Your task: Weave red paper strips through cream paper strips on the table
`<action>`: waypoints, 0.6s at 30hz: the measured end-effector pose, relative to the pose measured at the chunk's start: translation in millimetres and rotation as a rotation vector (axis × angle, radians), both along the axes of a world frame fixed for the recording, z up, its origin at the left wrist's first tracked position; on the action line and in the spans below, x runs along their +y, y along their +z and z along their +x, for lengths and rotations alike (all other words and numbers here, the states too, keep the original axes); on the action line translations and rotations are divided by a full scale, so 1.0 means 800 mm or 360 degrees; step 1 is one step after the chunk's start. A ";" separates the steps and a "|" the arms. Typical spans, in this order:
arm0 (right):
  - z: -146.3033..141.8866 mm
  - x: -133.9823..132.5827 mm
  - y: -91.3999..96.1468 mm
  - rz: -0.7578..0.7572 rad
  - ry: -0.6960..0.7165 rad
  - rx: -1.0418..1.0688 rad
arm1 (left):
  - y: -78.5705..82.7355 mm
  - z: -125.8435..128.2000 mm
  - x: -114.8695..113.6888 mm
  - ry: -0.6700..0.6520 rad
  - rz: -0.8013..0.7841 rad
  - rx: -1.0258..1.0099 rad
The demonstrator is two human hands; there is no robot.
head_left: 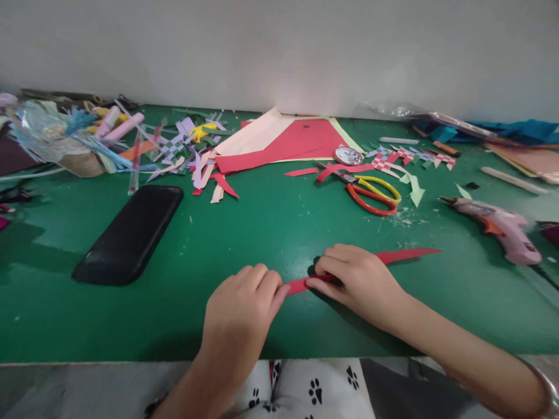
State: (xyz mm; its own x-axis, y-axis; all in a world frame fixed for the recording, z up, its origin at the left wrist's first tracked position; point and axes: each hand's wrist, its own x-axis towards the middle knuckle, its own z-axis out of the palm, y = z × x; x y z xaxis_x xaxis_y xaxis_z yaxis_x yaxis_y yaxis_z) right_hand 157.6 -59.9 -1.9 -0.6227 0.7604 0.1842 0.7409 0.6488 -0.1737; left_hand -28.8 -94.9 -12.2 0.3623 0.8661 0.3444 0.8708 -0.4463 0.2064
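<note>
Red paper strip pinched in both hands, long axis left to right

Red paper strip is over the green table, in the near half, in front of the scissors. Long axis runs sideways across the person's front, rising slightly away toward the right. Tapered free end points right, a little away from the body, toward the glue gun but well apart from it.

Left hand: grasping the strip's left part, thumb against curled fingers. Right hand: grasping the strip farther along, thumb and forefinger pinching; remaining fingers curled above it. Short red stretch visible between the two hands; the longer free tail comes out past the right hand. Left tip is covered by the fingers, so can't tell whether it's folded there.

Around: black flat case left of the left hand, lying at a slant. Scissors lie with orange and yellow handles toward the right, blades toward the left. Behind them, round container beside a large red sheet. Glue gun on the right, nozzle pointing left.
</note>
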 end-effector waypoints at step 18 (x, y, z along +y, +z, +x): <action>-0.005 0.004 0.007 -0.0106 -0.0061 -0.0160 | 0.001 -0.019 0.001 -0.0106 -0.0113 -0.0036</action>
